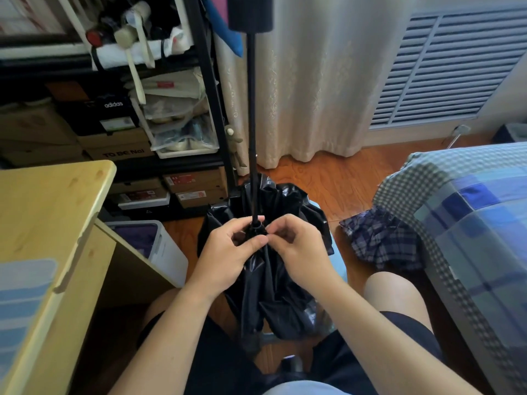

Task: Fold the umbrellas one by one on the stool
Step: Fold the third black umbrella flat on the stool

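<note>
The black umbrella is standing nearly upright between the person's knees, its canopy already collapsed into loose, crumpled folds that are hanging over a pale blue stool, of which only slivers are showing. Its shaft is still reaching up at full length to the handle at the top of the view, so by my reading this one is only partway folded: the shaft is waiting to be telescoped in and the fabric to be gathered and wrapped.

A second, plaid umbrella is lying bunched on the floor just beside the bed, apparently still waiting its turn, though I cannot tell whether it is fastened.

The left hand is curling its fingers round the runner where the ribs meet the shaft. The right hand is pinching at the same spot, fingertips nearly touching the left's.
</note>
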